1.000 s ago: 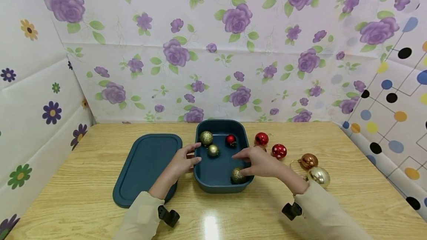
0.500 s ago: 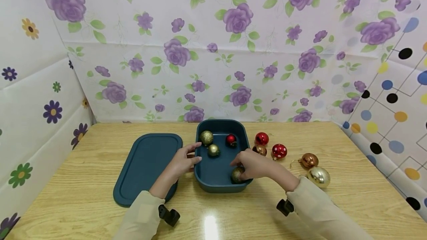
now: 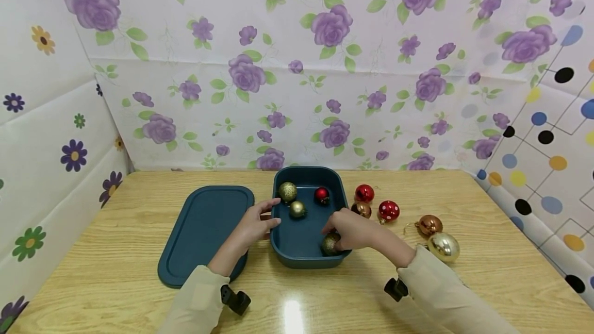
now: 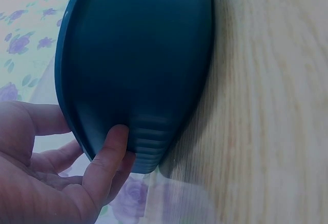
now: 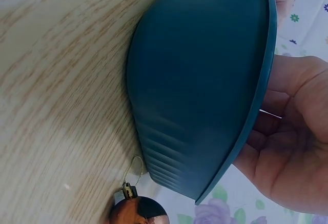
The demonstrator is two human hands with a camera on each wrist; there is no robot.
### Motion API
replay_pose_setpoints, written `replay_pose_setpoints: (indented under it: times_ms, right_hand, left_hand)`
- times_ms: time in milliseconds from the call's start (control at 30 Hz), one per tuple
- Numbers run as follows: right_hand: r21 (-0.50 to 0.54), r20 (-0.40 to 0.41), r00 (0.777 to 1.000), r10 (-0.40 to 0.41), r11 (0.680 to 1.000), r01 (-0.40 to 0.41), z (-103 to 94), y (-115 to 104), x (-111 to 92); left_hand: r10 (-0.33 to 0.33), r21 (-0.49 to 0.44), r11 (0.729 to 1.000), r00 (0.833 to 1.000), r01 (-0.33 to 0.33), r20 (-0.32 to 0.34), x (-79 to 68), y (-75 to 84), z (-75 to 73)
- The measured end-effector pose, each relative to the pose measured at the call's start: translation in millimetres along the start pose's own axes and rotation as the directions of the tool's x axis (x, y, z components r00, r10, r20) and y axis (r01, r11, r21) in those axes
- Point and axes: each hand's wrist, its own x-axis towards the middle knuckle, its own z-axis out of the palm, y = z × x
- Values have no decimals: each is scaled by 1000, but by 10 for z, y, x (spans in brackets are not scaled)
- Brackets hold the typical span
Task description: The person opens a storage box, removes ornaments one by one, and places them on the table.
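Observation:
A deep teal box point(image 3: 306, 262) stands on the table with several Christmas baubles inside. My left hand point(image 3: 250, 227) holds its left wall; in the left wrist view, fingertips press the outside of that wall while the thumb reaches over the rim. My right hand point(image 3: 356, 228) reaches over the right rim, fingers curled about a glittery gold bauble point(image 3: 329, 246) in the near right corner. Box wall hides these fingertips in the right wrist view. Further inside lie another glittery gold bauble point(image 3: 287, 191), a smooth gold bauble point(image 3: 297, 209) and a small red bauble point(image 3: 322, 195).
Left of the box lies a flat teal lid point(image 3: 204, 236). On its right are a red bauble point(image 3: 364, 193), a copper bauble point(image 3: 361, 210), a dotted red bauble point(image 3: 389, 211), another copper bauble point(image 3: 430, 224) and a pale gold bauble point(image 3: 444, 247). Flowered cloth point(image 3: 297, 112) hangs behind.
My right hand has come lower into the box and its fingers have curled about the glittery gold bauble. The copper bauble beside the box shows more. My left hand keeps its place.

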Motion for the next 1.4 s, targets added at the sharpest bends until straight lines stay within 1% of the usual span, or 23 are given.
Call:
replay_pose_setpoints:
  times_ms: [100, 267, 367, 467, 567, 633, 767, 867, 933, 1033, 1100, 1267, 1333, 1400]
  right_hand:
    - [8, -22, 1000, -16, 1000, 16, 4, 18, -7]
    - [27, -104, 994, -33, 999, 36, -17, 60, -60]
    - [40, -165, 986, -34, 998, 41, -67, 75, -119]
    - [64, -232, 972, -24, 997, 40, -133, 92, -199]
    - [102, -303, 953, 17, 995, 15, -194, 130, -296]
    - [147, -347, 936, 59, 989, -8, -232, 165, -367]
    - [225, -425, 895, 139, 973, -44, -273, 274, -518]
    - [272, -456, 864, 211, 958, -91, -264, 367, -638]
    - [281, -461, 851, 251, 951, -128, -246, 423, -714]
    - [312, -444, 841, 308, 933, -178, -199, 502, -815]
    - [333, -424, 840, 339, 921, -204, -156, 553, -871]
    - [422, -359, 837, 412, 872, -248, -31, 672, -961]
    - [443, -347, 839, 420, 861, -248, 21, 713, -971]
    - [444, -349, 844, 408, 865, -234, 69, 754, -968]
  left_hand:
    - [0, 2, 1000, 1000, 0, 3, -2, -1, 3]
    - [1, 6, 1000, 1000, -1, 8, -3, -3, 5]
    - [1, 8, 1000, 1000, -1, 3, 2, -6, 2]
    - [1, 6, 1000, 1000, -1, 1, 2, -9, 3]
    - [0, 5, 1000, 1000, 0, 0, 3, -6, 4]
    - [0, 7, 1000, 1000, 0, -1, 2, -2, 5]
    - [1, 11, 1000, 1000, -1, -2, -5, 6, 7]
    - [-1, 10, 1000, 1000, 1, -2, -11, 8, 7]
    - [-3, 11, 1000, 1000, 3, -2, -15, 8, 6]
    - [-3, 10, 1000, 1000, 3, -2, -18, 10, 3]
    - [-2, 12, 1000, 1000, 2, -2, -19, 9, 3]
    - [0, 12, 1000, 1000, 0, -1, -18, 7, 7]
    - [0, 11, 1000, 1000, 0, -2, -17, 8, 8]
    - [-1, 11, 1000, 1000, 1, -2, -13, 8, 8]
